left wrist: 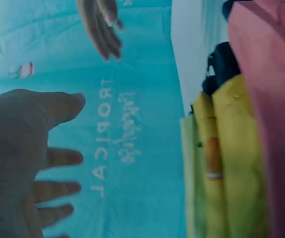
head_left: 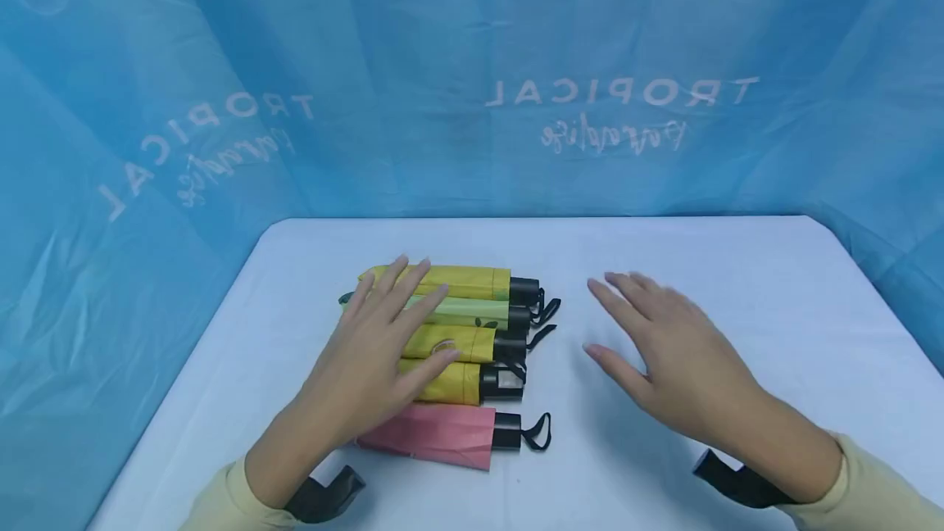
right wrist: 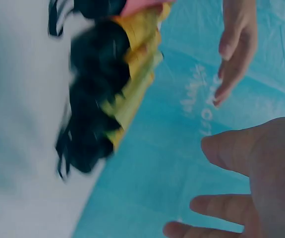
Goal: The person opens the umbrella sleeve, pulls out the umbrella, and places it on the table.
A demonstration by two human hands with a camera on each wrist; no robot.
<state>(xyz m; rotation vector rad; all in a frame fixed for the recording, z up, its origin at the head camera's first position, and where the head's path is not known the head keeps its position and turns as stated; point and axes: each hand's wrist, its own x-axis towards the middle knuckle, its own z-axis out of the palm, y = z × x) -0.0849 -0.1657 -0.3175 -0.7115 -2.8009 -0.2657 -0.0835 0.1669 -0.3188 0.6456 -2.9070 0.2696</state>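
Several folded umbrellas lie side by side on the table, black handles pointing right. Nearest is a pink umbrella (head_left: 450, 437); beyond it come a yellow umbrella (head_left: 453, 385), another yellow umbrella (head_left: 472, 344), a light green umbrella (head_left: 472, 312) and, farthest, a third yellow umbrella (head_left: 472, 281). My left hand (head_left: 376, 351) hovers above their left part with fingers spread, hiding some of the fabric. To the right of the handles, my right hand (head_left: 671, 359) is held over the bare cloth, fingers extended. Neither hand holds anything. In the left wrist view the pink umbrella (left wrist: 276, 99) looks closest.
A white cloth covers the table (head_left: 737, 269). Blue curtain sheeting (head_left: 472, 162) with mirrored lettering hangs behind and at both sides. Black wrist straps (head_left: 324, 494) sit at the cuffs. Loose black loops (head_left: 542, 433) stick out from the handles.
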